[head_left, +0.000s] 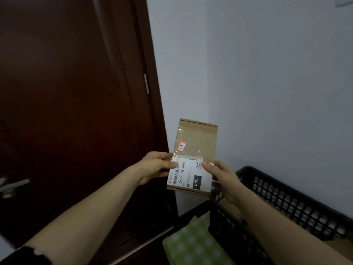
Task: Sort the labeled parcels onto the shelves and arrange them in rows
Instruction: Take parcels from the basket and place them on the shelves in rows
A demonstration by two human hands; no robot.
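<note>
A flat brown cardboard parcel (196, 138) is held up in front of me, over the corner of the wall. It carries a white shipping label reading "060-068-A05" and "060", plus a small red-edged sticker marked "3-2-1". My left hand (156, 165) grips its left edge, thumb on the label. My right hand (221, 176) grips the right edge with the thumb pressed on the label's corner. No shelves are in view.
A black plastic mesh basket (286, 190) stands low at the right against the white wall. A green-and-white checked soft parcel (193, 243) lies beside its near wall. A dark wooden door (66, 111) with a metal handle (13, 185) fills the left side.
</note>
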